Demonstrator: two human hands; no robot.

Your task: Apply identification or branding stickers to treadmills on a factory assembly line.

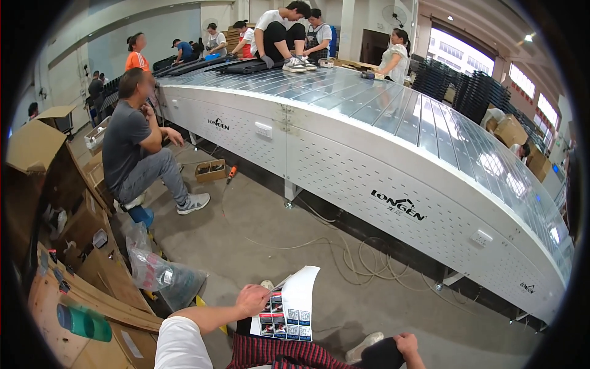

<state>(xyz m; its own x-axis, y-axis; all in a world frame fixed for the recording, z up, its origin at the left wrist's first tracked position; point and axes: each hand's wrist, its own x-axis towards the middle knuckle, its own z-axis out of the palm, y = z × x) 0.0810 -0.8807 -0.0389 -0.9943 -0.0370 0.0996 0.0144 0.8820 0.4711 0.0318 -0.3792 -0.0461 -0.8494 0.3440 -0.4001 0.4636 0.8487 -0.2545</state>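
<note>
- Sticker sheet: in the left hand, taken at its left edge; the sheet extends to the right of the grip, above the lap.
- Left grip: fingers curled together and clamped on the paper edge; exact fingertip placement not distinguishable.
- Printed area: red-and-black stickers nearest the grip; blue-and-white code labels farther right; upper portion plain white.
- Right hand: well to the right of the grip, at the right knee, apart from the sheet; finger closure cannot be told.
- Red-and-black striped apron: just below the grip.
- Clear plastic bag: left of the grip, near a translucent teal bottle farther left.
- Seated co-worker in dark grey T-shirt: beyond the grip, to the left.
- Small cardboard box and orange-handled tool: beyond the grip on the floor, side by side.
- Loose pale cable: on the floor, beyond and right of the grip.
- Slat-topped white machine with perforated side panel: past the cable, spanning the view; another co-worker sits on top.
</note>
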